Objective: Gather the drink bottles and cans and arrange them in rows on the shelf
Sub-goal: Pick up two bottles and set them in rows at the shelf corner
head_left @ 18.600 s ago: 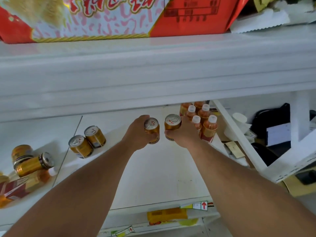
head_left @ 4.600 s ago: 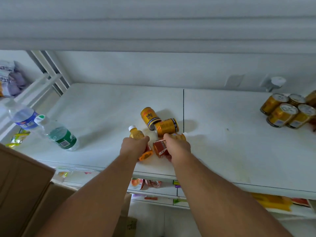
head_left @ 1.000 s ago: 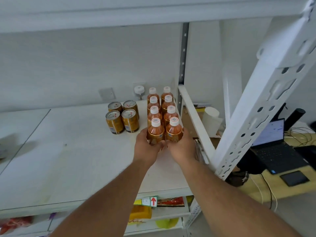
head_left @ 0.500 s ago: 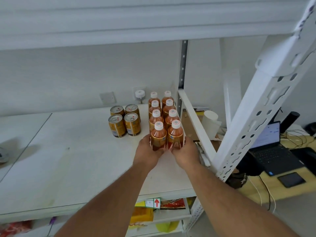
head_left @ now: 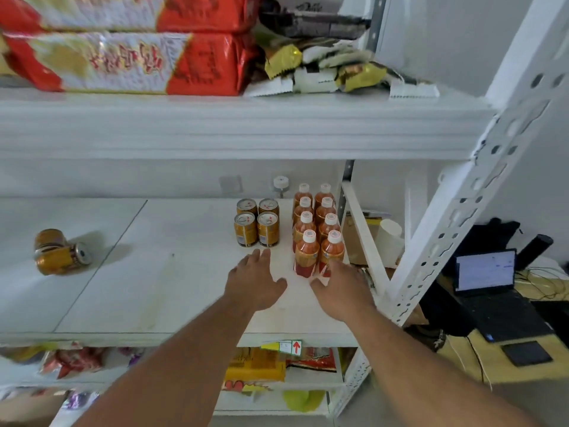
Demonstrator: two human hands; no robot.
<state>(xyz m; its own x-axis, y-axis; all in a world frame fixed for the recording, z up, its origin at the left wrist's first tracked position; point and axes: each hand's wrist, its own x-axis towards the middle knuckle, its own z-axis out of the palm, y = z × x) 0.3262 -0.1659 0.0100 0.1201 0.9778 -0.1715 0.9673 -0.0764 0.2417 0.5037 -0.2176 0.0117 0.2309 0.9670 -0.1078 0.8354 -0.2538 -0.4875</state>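
Bottles [head_left: 317,229] and cans [head_left: 257,223] stand in rows on the shelf [head_left: 172,291].

a white shelf [head_left: 172,291] is seen, its board split by a thin dark seam left of centre. at its right end, eight orange bottles [head_left: 317,229] with white caps are stood upright in two rows running front to back. just beside them on the left, four gold cans [head_left: 257,223] are set upright in a two-by-two block. well apart, near the left end, two more gold cans [head_left: 58,252] are left touching each other, the front one on its side.
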